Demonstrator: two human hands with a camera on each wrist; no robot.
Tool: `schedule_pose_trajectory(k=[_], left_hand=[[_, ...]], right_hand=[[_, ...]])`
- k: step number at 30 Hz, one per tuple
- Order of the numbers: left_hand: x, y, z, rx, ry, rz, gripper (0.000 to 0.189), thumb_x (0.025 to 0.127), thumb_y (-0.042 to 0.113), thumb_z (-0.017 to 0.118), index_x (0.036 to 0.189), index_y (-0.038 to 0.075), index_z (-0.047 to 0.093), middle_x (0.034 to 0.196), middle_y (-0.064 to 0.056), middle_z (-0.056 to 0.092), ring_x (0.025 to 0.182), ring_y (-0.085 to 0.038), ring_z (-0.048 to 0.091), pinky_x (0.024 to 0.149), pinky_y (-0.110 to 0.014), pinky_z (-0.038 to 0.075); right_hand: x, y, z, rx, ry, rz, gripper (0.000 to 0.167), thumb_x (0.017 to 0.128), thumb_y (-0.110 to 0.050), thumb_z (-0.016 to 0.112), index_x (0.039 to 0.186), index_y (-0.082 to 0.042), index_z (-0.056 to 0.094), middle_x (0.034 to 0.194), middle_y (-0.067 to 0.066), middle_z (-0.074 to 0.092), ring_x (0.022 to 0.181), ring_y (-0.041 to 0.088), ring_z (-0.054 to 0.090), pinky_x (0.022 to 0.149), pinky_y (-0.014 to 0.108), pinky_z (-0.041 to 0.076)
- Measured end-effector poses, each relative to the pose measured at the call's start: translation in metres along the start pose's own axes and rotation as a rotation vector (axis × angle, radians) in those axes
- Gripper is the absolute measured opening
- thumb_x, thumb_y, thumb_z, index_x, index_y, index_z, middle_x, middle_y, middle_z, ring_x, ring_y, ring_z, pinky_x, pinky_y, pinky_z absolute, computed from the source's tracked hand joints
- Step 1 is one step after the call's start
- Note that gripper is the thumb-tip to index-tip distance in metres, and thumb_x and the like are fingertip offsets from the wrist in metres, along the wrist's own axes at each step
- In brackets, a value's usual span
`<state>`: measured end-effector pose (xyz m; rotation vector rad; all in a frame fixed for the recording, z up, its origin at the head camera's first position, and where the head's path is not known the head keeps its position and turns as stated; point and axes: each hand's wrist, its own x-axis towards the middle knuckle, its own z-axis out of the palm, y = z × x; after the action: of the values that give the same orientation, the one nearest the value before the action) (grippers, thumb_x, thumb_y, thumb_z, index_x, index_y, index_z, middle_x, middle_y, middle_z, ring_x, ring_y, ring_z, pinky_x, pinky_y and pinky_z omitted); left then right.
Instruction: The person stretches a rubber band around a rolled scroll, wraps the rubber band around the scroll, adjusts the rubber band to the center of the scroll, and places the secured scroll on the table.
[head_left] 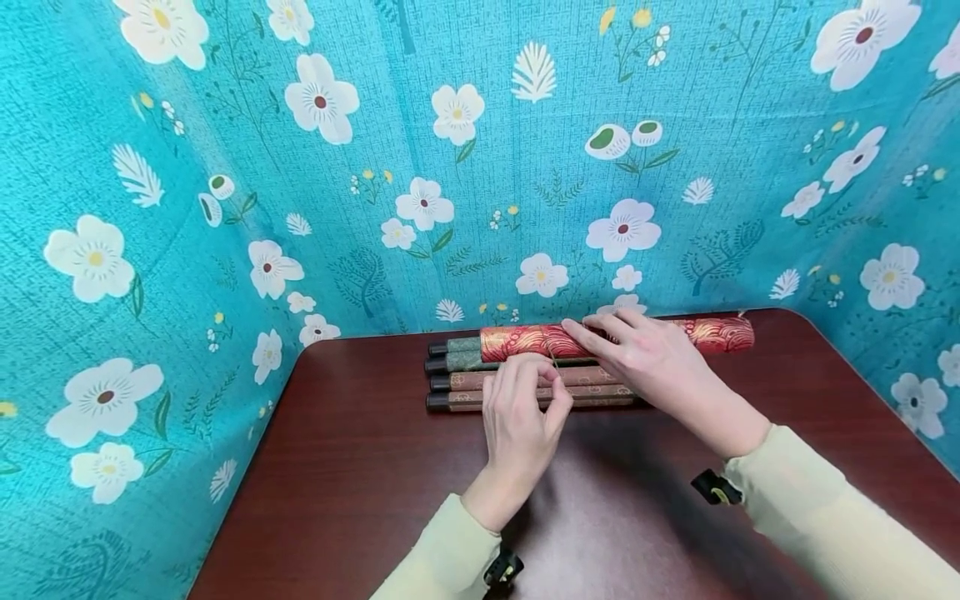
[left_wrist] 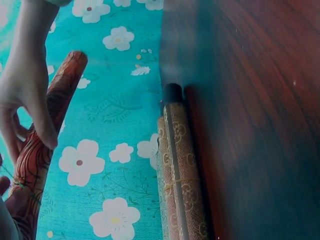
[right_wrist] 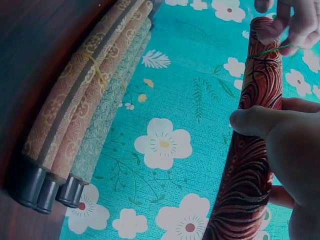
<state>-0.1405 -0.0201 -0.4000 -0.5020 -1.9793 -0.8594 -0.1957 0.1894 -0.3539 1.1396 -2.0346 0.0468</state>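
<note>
A red roll with a gold wave pattern [head_left: 716, 335] is raised above the table at the back. My right hand [head_left: 648, 358] grips it, thumb on the near side and fingers round the far side, as the right wrist view shows. A thin green string [right_wrist: 267, 52] circles the roll towards its left end. My left hand [head_left: 521, 408] pinches that string between thumb and forefinger, close to the roll. Beneath lie brown patterned scrolls [head_left: 468, 381] and green patterned scrolls [head_left: 465, 360], side by side with black end knobs.
A yellowish cord [right_wrist: 95, 67] goes round the brown scrolls. The dark red-brown table [head_left: 360, 492] has rounded back corners. Blue flowered cloth [head_left: 480, 167] hangs behind it and along both sides.
</note>
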Motion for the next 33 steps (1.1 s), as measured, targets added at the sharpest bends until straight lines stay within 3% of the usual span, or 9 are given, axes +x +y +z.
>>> schedule_pose_trajectory(k=[3, 7, 9, 13, 15, 20, 25, 30, 33], left_hand=[[0.0, 0.0, 0.0, -0.106, 0.012, 0.046, 0.007, 0.089, 0.008, 0.068, 0.092, 0.013, 0.064, 0.1, 0.002, 0.073, 0.092, -0.016, 0.069, 0.079, -0.034, 0.048], [0.001, -0.002, 0.0, -0.269, -0.03, 0.078, 0.008, 0.088, 0.003, 0.067, 0.091, 0.01, 0.065, 0.1, -0.001, 0.077, 0.095, -0.017, 0.073, 0.09, -0.034, 0.055], [0.0, -0.004, 0.0, -0.341, -0.072, 0.076, 0.011, 0.087, 0.001, 0.068, 0.091, 0.011, 0.065, 0.098, -0.002, 0.078, 0.094, -0.015, 0.073, 0.09, -0.029, 0.057], [-0.001, -0.008, 0.001, -0.433, -0.174, 0.042, 0.015, 0.085, -0.001, 0.071, 0.089, 0.012, 0.065, 0.096, -0.002, 0.077, 0.081, -0.008, 0.07, 0.077, -0.018, 0.058], [-0.002, -0.011, 0.001, -0.461, -0.228, -0.009, 0.015, 0.084, -0.001, 0.072, 0.087, 0.013, 0.066, 0.099, -0.002, 0.077, 0.076, -0.004, 0.068, 0.071, -0.015, 0.057], [-0.007, -0.017, -0.001, -0.502, -0.35, -0.204, 0.008, 0.087, 0.003, 0.072, 0.092, 0.009, 0.073, 0.105, -0.005, 0.077, 0.075, 0.0, 0.069, 0.072, -0.017, 0.058], [-0.011, -0.021, -0.001, -0.54, -0.455, -0.378, 0.012, 0.098, 0.007, 0.064, 0.104, 0.01, 0.075, 0.102, -0.005, 0.075, 0.076, -0.003, 0.075, 0.068, -0.021, 0.058], [-0.015, -0.026, 0.004, -0.585, -0.485, -0.518, 0.017, 0.108, 0.012, 0.059, 0.112, 0.009, 0.076, 0.112, -0.003, 0.079, 0.083, -0.016, 0.081, 0.071, -0.022, 0.055], [-0.016, -0.028, 0.008, -0.714, -0.478, -0.643, 0.027, 0.111, 0.013, 0.053, 0.121, 0.004, 0.076, 0.126, -0.006, 0.077, 0.093, -0.029, 0.081, 0.085, -0.023, 0.059]], right_hand=[[0.001, -0.001, 0.002, -0.014, -0.009, 0.01, 0.071, 0.079, -0.004, 0.088, 0.147, -0.012, 0.066, 0.114, 0.013, 0.072, 0.095, 0.034, 0.067, 0.065, 0.046, 0.064], [0.001, -0.002, 0.006, -0.007, 0.019, 0.013, 0.066, 0.086, -0.001, 0.084, 0.148, -0.013, 0.065, 0.115, 0.014, 0.072, 0.094, 0.035, 0.066, 0.065, 0.047, 0.063], [0.001, -0.002, 0.008, 0.001, 0.033, 0.017, 0.055, 0.097, -0.003, 0.074, 0.15, -0.013, 0.063, 0.117, 0.014, 0.072, 0.094, 0.035, 0.067, 0.064, 0.047, 0.062], [0.0, -0.001, 0.01, 0.004, 0.041, 0.032, 0.041, 0.114, -0.012, 0.047, 0.152, -0.015, 0.062, 0.12, 0.014, 0.072, 0.098, 0.036, 0.067, 0.066, 0.048, 0.062], [-0.001, -0.001, 0.011, -0.001, 0.036, 0.039, 0.041, 0.115, -0.012, 0.045, 0.152, -0.015, 0.062, 0.122, 0.013, 0.072, 0.101, 0.036, 0.067, 0.069, 0.05, 0.063], [-0.005, -0.002, 0.012, -0.01, 0.034, 0.046, 0.047, 0.108, -0.005, 0.059, 0.153, -0.016, 0.061, 0.124, 0.014, 0.072, 0.108, 0.037, 0.067, 0.083, 0.056, 0.063], [-0.007, -0.001, 0.014, -0.009, 0.084, 0.041, 0.044, 0.117, -0.011, 0.039, 0.155, -0.015, 0.059, 0.124, 0.016, 0.072, 0.107, 0.04, 0.068, 0.083, 0.061, 0.061], [-0.007, 0.0, 0.017, -0.006, 0.106, 0.044, 0.043, 0.118, -0.014, 0.036, 0.154, -0.015, 0.061, 0.123, 0.016, 0.073, 0.105, 0.041, 0.068, 0.081, 0.061, 0.062], [-0.007, 0.001, 0.016, -0.008, 0.089, 0.055, 0.043, 0.118, -0.017, 0.037, 0.154, -0.016, 0.061, 0.122, 0.016, 0.073, 0.104, 0.041, 0.068, 0.076, 0.058, 0.063]])
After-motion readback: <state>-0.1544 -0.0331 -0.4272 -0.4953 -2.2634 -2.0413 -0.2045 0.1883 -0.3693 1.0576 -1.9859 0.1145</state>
